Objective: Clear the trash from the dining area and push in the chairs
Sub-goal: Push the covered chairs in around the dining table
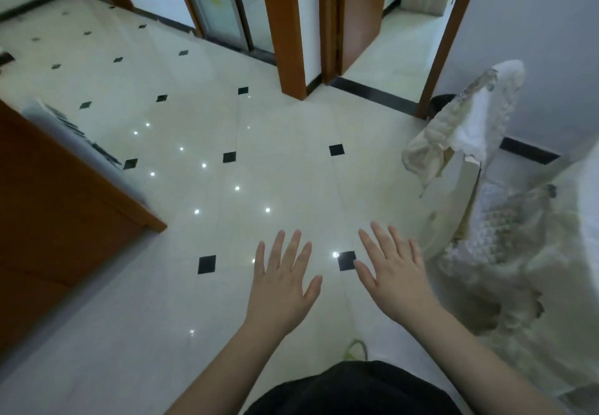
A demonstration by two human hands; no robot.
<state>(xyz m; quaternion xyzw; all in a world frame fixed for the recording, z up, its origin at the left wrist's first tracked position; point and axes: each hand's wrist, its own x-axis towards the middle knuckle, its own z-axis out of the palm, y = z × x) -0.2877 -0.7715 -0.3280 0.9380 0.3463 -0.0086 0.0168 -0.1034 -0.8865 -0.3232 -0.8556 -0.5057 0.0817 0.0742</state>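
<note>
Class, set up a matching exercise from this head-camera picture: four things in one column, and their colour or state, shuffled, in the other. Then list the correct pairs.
Column 1
1. left hand
2. floor tiles
3. door frame
4. chair cover

Column 2
A. orange-brown wood, standing upright
B. pale lacy cloth, draped at the right
C. fingers spread, holding nothing
D. glossy cream with small black diamonds

Pairs: 1-C, 2-D, 3-A, 4-B
</note>
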